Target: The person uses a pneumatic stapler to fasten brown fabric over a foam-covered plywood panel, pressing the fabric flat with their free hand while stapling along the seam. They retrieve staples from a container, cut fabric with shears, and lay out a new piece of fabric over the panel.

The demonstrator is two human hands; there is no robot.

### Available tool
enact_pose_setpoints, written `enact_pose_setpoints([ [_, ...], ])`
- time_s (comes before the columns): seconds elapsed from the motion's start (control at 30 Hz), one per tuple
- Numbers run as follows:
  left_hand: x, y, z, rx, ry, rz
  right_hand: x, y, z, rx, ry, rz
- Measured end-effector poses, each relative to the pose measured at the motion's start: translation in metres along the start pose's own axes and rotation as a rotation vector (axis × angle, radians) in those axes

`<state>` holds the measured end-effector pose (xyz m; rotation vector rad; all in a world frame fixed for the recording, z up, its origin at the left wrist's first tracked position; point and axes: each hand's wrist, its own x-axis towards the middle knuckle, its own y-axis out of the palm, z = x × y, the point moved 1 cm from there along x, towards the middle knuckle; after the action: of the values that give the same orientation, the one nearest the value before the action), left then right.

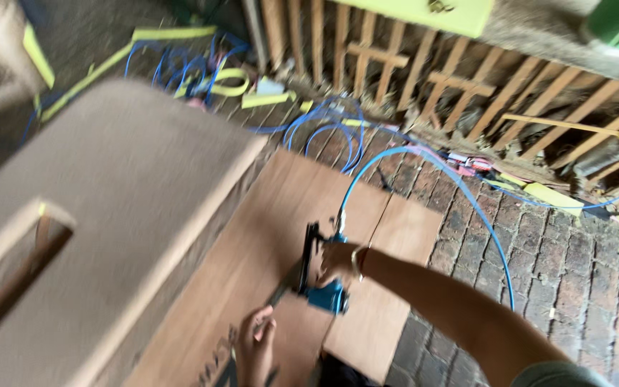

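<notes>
My right hand (337,259) grips a blue and black pneumatic staple gun (322,283), held over a sheet of brown cardboard (281,215) on the floor. A blue air hose (460,190) runs from the gun up and arcs to the right. Below the gun, my left hand (256,344) has its fingers closed on the lower end of the gun's long metal magazine (283,287). The picture is blurred by motion.
A large tan upholstered panel with a wooden frame (102,208) fills the left. The floor on the right is red brick (567,251). Wooden frames (467,86) lean at the back, with coils of blue hose (331,125) and yellow foam strips (173,34) around.
</notes>
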<state>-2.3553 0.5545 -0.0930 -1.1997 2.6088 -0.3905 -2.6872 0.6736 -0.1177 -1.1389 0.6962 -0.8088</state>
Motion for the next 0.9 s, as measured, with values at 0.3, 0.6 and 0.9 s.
enact_pose_setpoints([
  [0.3, 0.111, 0.142, 0.037, -0.198, 0.259, 0.269, -0.092, -0.022, 0.045, 0.490, 0.726, -0.771],
  [0.6, 0.139, 0.391, -0.124, -0.467, 0.036, 0.136, -0.433, -0.060, -0.051, 0.710, 1.407, -1.117],
  [0.9, 0.135, 0.504, -0.284, -0.309, 0.072, 0.378, -0.538, -0.087, -0.092, 0.811, 1.298, -1.021],
])
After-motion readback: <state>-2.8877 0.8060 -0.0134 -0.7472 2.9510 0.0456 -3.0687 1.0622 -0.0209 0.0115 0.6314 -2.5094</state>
